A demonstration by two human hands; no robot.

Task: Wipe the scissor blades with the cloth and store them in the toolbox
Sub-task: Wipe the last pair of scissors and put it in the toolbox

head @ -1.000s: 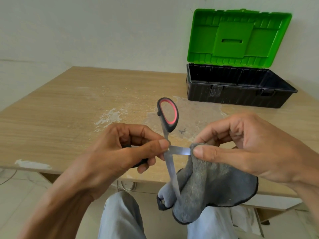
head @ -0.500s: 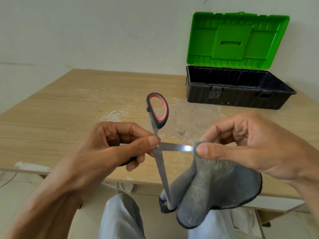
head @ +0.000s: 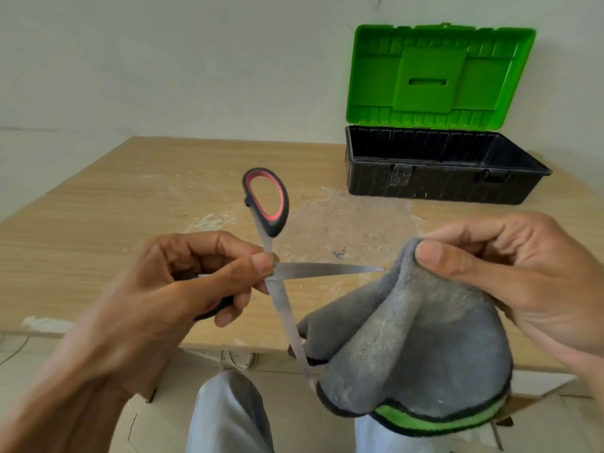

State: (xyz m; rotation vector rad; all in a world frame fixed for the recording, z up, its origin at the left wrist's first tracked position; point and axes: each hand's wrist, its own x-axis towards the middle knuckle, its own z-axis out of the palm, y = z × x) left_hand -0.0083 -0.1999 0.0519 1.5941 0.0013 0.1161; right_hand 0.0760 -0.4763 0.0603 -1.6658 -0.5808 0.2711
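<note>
Legs: my two legs (head: pixel 228 416) in pale trousers are nearest, below the desk's near edge.
Cloth: one grey cloth (head: pixel 408 338) with a black and green hem hangs from my right grip. It is in front of the near edge, right of its middle.
Right grip: my right grip (head: pixel 523 282) is narrow, with thumb and curled fingers pinching the cloth's top fold.
Left grip: my left grip (head: pixel 183 289) is wrapped round the lower black handle of the scissors, thumb tip at the pivot.
Scissors: I hold one pair of scissors (head: pixel 277 291) in the air over the near edge, its two blades spread wide.
Level blade: its long axis runs along the near edge and its tip points right, just at the cloth's fold. I cannot tell if they touch.
Other blade: it points down towards me, with its tip just beside the cloth's lower hem.
Free handle: the red-lined loop points up and away.
Desk: there is one wooden desk (head: pixel 130 207) with pale scuffed patches.
Toolbox: one black toolbox (head: pixel 441 188) sits at the far right corner with its green lid upright, well apart from the scissors.
</note>
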